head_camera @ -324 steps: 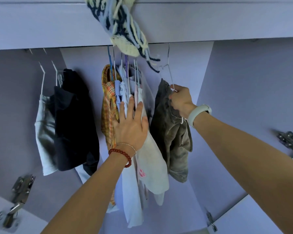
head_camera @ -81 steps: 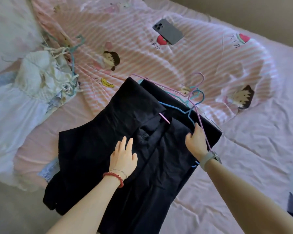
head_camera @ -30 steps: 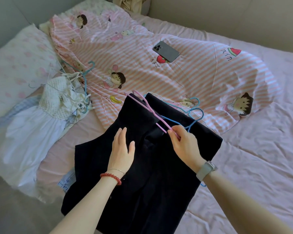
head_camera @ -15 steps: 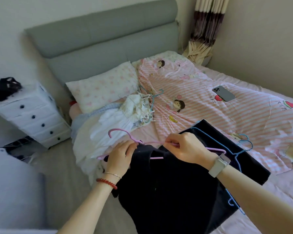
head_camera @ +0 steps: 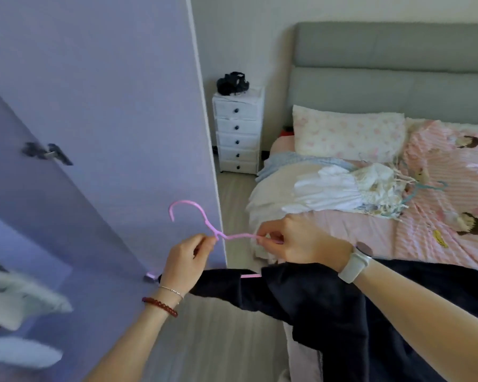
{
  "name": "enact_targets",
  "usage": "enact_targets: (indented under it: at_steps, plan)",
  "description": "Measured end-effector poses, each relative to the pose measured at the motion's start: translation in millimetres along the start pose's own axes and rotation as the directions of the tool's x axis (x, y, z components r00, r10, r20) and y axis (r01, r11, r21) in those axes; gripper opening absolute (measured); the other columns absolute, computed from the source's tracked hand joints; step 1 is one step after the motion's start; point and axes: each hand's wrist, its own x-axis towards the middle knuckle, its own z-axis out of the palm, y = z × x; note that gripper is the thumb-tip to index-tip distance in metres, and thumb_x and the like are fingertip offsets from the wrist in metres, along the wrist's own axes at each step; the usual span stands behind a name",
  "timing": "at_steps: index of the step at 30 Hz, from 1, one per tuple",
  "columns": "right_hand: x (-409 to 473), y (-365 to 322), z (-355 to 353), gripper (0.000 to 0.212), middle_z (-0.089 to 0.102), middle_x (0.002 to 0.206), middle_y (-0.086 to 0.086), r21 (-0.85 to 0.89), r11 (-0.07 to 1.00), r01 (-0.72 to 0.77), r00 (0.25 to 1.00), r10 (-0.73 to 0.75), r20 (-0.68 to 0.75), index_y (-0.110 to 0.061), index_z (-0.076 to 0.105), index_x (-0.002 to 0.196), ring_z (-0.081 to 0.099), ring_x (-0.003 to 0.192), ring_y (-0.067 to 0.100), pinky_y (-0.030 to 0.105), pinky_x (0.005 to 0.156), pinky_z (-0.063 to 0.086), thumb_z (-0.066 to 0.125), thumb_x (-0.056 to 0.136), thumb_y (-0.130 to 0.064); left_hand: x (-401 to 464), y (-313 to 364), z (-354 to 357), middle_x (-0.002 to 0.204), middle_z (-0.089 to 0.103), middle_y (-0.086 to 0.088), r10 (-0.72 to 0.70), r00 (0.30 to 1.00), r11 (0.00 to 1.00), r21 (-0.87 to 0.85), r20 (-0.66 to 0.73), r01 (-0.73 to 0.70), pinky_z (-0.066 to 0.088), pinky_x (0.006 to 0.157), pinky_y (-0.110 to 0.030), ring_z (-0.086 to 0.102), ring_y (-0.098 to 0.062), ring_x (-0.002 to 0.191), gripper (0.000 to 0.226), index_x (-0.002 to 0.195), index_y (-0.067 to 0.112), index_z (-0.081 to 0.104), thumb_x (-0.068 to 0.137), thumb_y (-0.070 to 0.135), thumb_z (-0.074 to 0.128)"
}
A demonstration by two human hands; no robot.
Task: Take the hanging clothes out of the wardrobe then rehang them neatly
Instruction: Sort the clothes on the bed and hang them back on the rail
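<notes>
Fingers of the left hand point(head_camera: 186, 261) pinch the pink hanger point(head_camera: 204, 224) at the base of its hook, and the right hand point(head_camera: 295, 241) pinches the hanger's shoulder wire just beside it. Below both grips, black trousers point(head_camera: 315, 304) drape over the hanger's lower bar. Left of the grip stands the lilac wardrobe door point(head_camera: 108, 119). Beyond the right hand, white clothes point(head_camera: 340, 191) lie on the bed point(head_camera: 356, 230), with a white drawer chest point(head_camera: 238, 130) farther back.
</notes>
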Motion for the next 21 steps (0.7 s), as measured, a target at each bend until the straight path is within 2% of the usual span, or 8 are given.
enact_targets:
  at_steps: [5, 8, 10, 13, 15, 16, 18, 21]
  plan:
    - [49, -63, 49, 0.023, 0.036, 0.043, -0.010, 0.096, 0.981, 0.169, 0.982, -0.175, 0.066, -0.020, 0.065, 0.089, 0.036, 0.042, 0.009, 0.013, 0.048, 0.026, 0.048, 0.088, -0.035, -40, -36, -88, 0.056, 0.054, -0.004, -0.068, 0.986, 0.996, 0.041, -0.154, 0.076, 0.035, 0.050, -0.025, 0.044, -0.017, 0.057, 0.038, 0.078, 0.024, 0.060, 0.075, 0.059, 0.044]
    - [79, -93, 74, 0.028, 0.037, 0.040, -0.008, 0.221, 0.957, 0.187, 0.978, -0.203, 0.051, -0.016, 0.066, 0.086, 0.036, 0.041, 0.011, 0.014, 0.046, 0.027, 0.045, 0.084, -0.036, -45, -46, -130, 0.061, 0.059, 0.001, -0.099, 0.963, 0.985, 0.113, -0.251, 0.130, 0.038, 0.053, -0.026, 0.050, -0.018, 0.063, 0.048, 0.069, 0.014, 0.064, 0.078, 0.060, 0.055]
    - [103, -113, 86, 0.022, 0.039, 0.039, -0.009, 0.290, 0.939, 0.186, 0.980, -0.199, 0.018, -0.014, 0.066, 0.084, 0.034, 0.040, 0.011, 0.015, 0.046, 0.025, 0.052, 0.087, -0.030, -37, -55, -157, 0.062, 0.057, 0.004, -0.093, 0.936, 0.968, 0.190, -0.340, 0.166, 0.038, 0.055, -0.027, 0.048, -0.014, 0.060, 0.044, 0.070, 0.008, 0.064, 0.082, 0.050, 0.058]
    - [144, -149, 96, 0.014, 0.035, 0.036, -0.010, 0.400, 0.903, 0.155, 0.983, -0.183, 0.033, -0.009, 0.066, 0.081, 0.029, 0.038, 0.009, 0.013, 0.044, 0.023, 0.057, 0.090, -0.016, -25, -72, -197, 0.073, 0.064, 0.002, -0.066, 0.899, 0.923, 0.316, -0.433, 0.219, 0.044, 0.066, -0.036, 0.054, -0.019, 0.069, 0.045, 0.077, 0.012, 0.067, 0.084, 0.050, 0.044]
    - [173, -175, 97, 0.015, 0.034, 0.035, -0.010, 0.427, 0.888, 0.168, 0.973, -0.218, 0.071, -0.007, 0.066, 0.081, 0.029, 0.036, 0.008, 0.012, 0.042, 0.024, 0.056, 0.090, -0.014, -20, -83, -224, 0.095, 0.066, -0.001, -0.085, 0.873, 0.894, 0.351, -0.481, 0.280, 0.045, 0.083, -0.039, 0.057, -0.023, 0.090, 0.052, 0.098, 0.015, 0.068, 0.086, 0.053, 0.034]
    - [188, -187, 97, 0.015, 0.034, 0.034, -0.010, 0.428, 0.885, 0.182, 0.967, -0.240, 0.086, -0.006, 0.066, 0.082, 0.030, 0.035, 0.008, 0.012, 0.040, 0.025, 0.055, 0.090, -0.013, -19, -89, -236, 0.112, 0.063, -0.004, -0.120, 0.863, 0.881, 0.349, -0.490, 0.321, 0.041, 0.094, -0.038, 0.054, -0.026, 0.105, 0.053, 0.112, 0.016, 0.063, 0.088, 0.053, 0.034]
    - [217, -211, 96, 0.018, 0.036, 0.033, -0.010, 0.422, 0.885, 0.196, 0.955, -0.271, 0.124, -0.005, 0.065, 0.080, 0.034, 0.033, 0.008, 0.013, 0.037, 0.028, 0.053, 0.090, -0.013, -20, -102, -258, 0.144, 0.038, -0.007, -0.247, 0.857, 0.859, 0.308, -0.451, 0.409, 0.024, 0.111, -0.035, 0.029, -0.025, 0.135, 0.051, 0.139, 0.017, 0.038, 0.095, 0.042, 0.039]
    - [260, -243, 99, 0.021, 0.041, 0.034, -0.008, 0.372, 0.904, 0.209, 0.929, -0.302, 0.213, -0.009, 0.061, 0.073, 0.039, 0.028, 0.007, 0.011, 0.034, 0.029, 0.051, 0.091, -0.012, -16, -125, -289, 0.156, 0.003, -0.004, -0.472, 0.836, 0.715, 0.433, -0.282, 0.549, 0.012, 0.116, -0.040, 0.001, -0.023, 0.143, 0.063, 0.148, 0.023, 0.002, 0.098, 0.034, 0.039]
